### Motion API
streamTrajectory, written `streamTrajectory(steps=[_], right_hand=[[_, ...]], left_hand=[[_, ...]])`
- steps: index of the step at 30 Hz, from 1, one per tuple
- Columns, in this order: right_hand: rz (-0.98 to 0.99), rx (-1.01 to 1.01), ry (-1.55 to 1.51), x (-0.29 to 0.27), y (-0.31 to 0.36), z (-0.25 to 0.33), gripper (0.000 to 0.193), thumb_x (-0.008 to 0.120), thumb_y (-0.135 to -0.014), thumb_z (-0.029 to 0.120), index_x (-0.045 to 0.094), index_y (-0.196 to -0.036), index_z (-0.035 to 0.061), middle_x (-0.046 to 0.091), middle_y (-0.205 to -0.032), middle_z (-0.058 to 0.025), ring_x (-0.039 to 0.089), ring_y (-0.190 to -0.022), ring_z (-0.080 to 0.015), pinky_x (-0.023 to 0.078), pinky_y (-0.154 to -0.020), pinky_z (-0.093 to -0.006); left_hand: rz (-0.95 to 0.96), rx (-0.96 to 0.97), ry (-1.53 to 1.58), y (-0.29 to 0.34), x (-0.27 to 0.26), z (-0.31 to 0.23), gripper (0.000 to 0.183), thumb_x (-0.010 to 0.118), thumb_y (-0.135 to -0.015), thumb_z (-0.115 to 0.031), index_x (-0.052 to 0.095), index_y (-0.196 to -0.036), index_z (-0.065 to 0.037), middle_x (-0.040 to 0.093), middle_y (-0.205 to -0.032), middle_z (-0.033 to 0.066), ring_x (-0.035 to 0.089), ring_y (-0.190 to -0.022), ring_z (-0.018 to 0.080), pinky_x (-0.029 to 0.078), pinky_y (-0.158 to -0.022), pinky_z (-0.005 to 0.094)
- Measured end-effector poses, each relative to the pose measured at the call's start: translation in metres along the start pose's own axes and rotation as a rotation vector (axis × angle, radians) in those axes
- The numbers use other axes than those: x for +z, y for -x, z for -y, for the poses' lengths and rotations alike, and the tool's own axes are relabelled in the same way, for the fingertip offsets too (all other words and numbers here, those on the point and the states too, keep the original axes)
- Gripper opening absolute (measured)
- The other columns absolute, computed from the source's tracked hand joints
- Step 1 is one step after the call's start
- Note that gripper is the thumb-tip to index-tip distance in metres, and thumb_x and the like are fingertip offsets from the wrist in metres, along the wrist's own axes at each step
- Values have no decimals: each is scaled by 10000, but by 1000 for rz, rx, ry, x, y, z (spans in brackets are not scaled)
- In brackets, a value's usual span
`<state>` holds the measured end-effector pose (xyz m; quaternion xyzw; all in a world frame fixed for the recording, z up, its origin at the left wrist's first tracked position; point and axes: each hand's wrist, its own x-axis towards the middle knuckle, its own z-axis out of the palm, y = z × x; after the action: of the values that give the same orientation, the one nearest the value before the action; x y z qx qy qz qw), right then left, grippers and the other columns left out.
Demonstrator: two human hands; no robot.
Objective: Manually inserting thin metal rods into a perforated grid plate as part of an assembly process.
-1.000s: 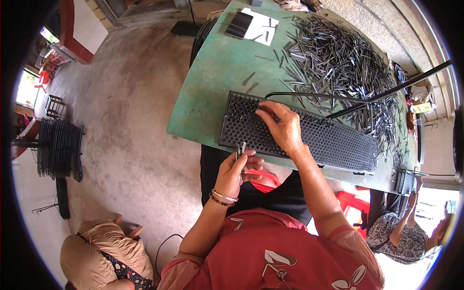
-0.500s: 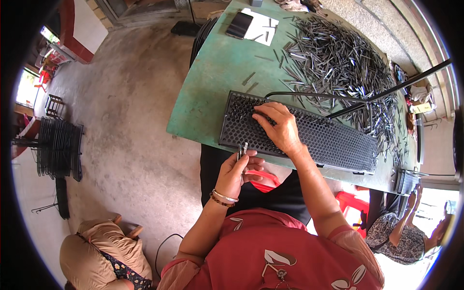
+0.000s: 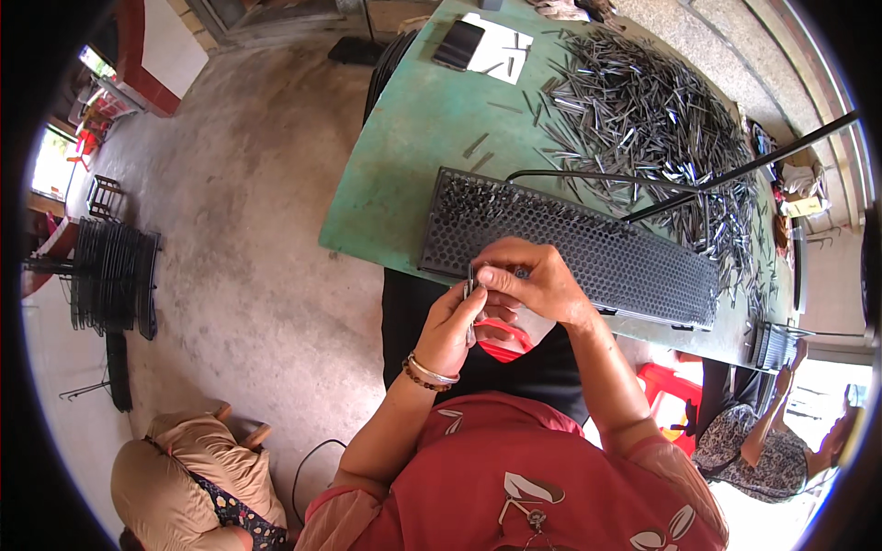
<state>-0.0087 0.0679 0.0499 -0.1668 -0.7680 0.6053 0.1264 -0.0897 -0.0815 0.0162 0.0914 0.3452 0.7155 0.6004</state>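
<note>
My left hand (image 3: 450, 323) is closed around a few thin dark strips (image 3: 470, 283) that stand up between thumb and fingers. My right hand (image 3: 536, 280) meets it from the right, with thumb and forefinger pinched at the upper ends of those strips. Just beyond both hands lies a long black panel (image 3: 588, 242) full of round holes, set at a slant along the table's near edge. Small dark pieces sit in many holes at its far left part. My right hand covers a bit of the panel's near edge.
A large heap of dark strips (image 3: 643, 129) spreads over the green table (image 3: 386, 174). A phone (image 3: 458, 45) lies on white paper (image 3: 501, 57) at the back. A black rod (image 3: 781, 162) crosses the right side. Two other people (image 3: 197, 468) are nearby, at lower left and right.
My right hand has come off the panel's holes and moved toward me and left, to the strips in my left hand. The left hand stays nearly in place.
</note>
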Motion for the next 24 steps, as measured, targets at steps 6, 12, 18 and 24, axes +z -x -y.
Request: streamTrajectory(steps=[6,12,18,24], right_hand=[[-40,185,-246,-1,8,-11,195,687,-851,156,682,-900,-33,644,-793,-60,590,-719,-91,479,-626,-250],[38,225,-243,-9,11,-8,180,666,-863,137,686,-916,-35,660,-804,-57,595,-722,-91,483,-641,-240],[-140,208,-219,-15,13,-9,191,619,-894,115,644,-978,-55,659,-817,-65,603,-733,-101,497,-662,-248],[-374,186,-218,-29,6,-13,208,615,-899,138,627,-978,-55,661,-799,-63,604,-730,-100,499,-668,-251]], left_hand=[[27,-46,-19,-2,4,2,319,419,-995,-228,472,-1193,15,619,-1025,139,629,-866,179,586,-652,309],[21,-65,-367,1,5,1,278,441,-989,-249,508,-1104,-4,638,-992,114,574,-637,83,464,-430,200],[-7,-26,-294,-8,3,9,270,457,-988,-223,529,-1150,-19,651,-881,77,472,-490,35,367,-378,176],[-86,-1,-259,-11,6,6,320,445,-992,-257,546,-1165,-7,652,-881,121,459,-497,39,349,-376,180]])
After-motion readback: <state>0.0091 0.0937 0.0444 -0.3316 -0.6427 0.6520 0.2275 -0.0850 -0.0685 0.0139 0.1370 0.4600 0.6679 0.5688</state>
